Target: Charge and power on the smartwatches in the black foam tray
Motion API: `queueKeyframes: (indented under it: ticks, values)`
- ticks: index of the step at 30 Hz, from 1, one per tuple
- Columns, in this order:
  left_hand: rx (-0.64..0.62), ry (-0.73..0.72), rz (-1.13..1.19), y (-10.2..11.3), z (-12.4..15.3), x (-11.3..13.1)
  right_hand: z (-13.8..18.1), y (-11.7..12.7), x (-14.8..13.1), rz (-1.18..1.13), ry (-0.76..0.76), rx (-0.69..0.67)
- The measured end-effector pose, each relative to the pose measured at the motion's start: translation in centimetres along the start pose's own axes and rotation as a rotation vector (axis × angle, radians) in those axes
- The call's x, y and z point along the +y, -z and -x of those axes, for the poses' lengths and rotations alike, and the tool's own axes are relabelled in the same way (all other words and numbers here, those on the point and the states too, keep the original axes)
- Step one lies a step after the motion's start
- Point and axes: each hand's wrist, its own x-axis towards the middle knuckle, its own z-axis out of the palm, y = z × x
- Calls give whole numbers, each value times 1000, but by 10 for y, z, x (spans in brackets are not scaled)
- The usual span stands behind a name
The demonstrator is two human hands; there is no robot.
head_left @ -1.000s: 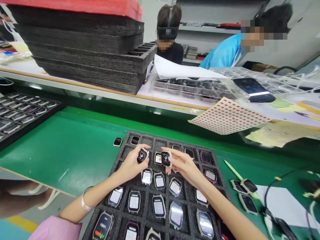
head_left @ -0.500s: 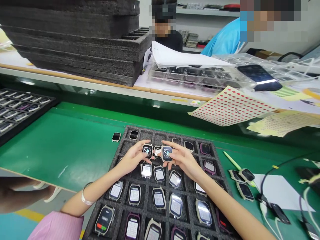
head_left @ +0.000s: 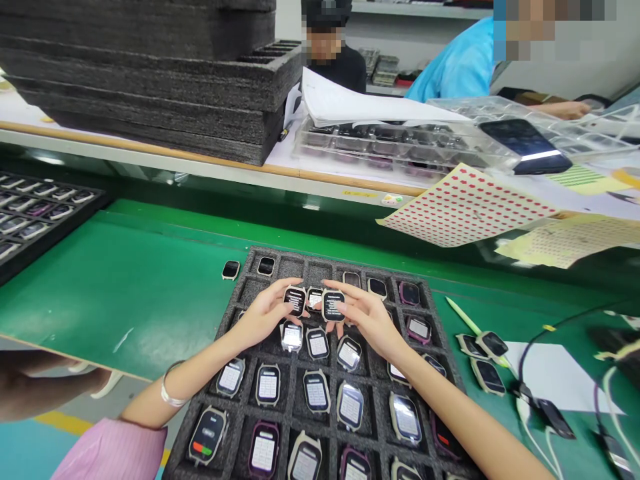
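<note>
A black foam tray (head_left: 235,308) lies on the green mat and holds several strapless smartwatch bodies with lit screens. My left hand (head_left: 265,315) pinches one watch body (head_left: 295,300) above the tray's upper middle. My right hand (head_left: 367,319) pinches a second watch body (head_left: 333,305) right beside it. Both held screens face me and show white text on black. A third watch (head_left: 315,297) sits in its pocket between them.
A loose watch (head_left: 231,269) lies on the green mat (head_left: 130,280) left of the tray. Loose watches (head_left: 483,357), a green pen (head_left: 463,315), cables and white paper lie to the right. Stacked foam trays (head_left: 150,73), clear trays, a phone (head_left: 525,143), dotted sticker sheets (head_left: 465,207) and two people are behind.
Both hands brought their watches closer together and slightly lower over the tray. The held screens changed from a round coloured dial to white text.
</note>
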Motion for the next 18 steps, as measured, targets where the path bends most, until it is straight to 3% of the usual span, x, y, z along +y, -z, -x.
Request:
queueKeyframes:
  ticks: [5,12,18]
  values:
    - [-2,-20,-14,0,1,-1,0,-1,2,100,6,15]
    - [78,-49,5,1,1,1,3,-1,0,145,-6,-126]
    - [85,-4,85,0,1,5,-8,11,-4,320,6,-130]
